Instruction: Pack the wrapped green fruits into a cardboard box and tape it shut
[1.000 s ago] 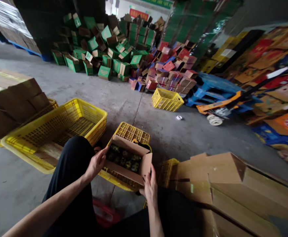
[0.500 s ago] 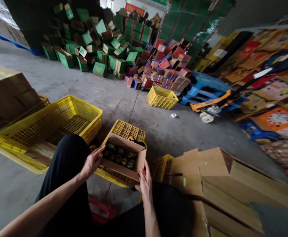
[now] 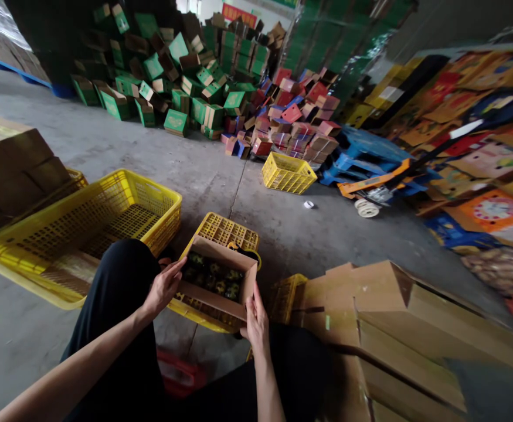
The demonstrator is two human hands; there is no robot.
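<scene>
A small open cardboard box [image 3: 214,300] rests on an upturned yellow crate [image 3: 232,230] between my knees. Inside it lie several dark round items [image 3: 214,274] with yellowish star-like marks; their kind is too dim to make out. My left hand [image 3: 163,289] holds the box's left end, fingers along the rim. At the opposite end, my right hand [image 3: 257,322] grips the right corner, fingers up against the outer wall. Just behind the box's far right corner sits a black and yellow object [image 3: 252,254], mostly hidden.
To the left stands a large yellow basket [image 3: 150,193] with cardboard in it. Stacked flattened cartons [image 3: 370,293] lie at my right. Farther off are a yellow crate [image 3: 289,173], heaped green boxes [image 3: 177,121], and an orange pallet jack [image 3: 373,184] by blue pallets.
The right end of the box and my right hand have shifted slightly left and up. My left hand stays at its end. The view has moved a little.
</scene>
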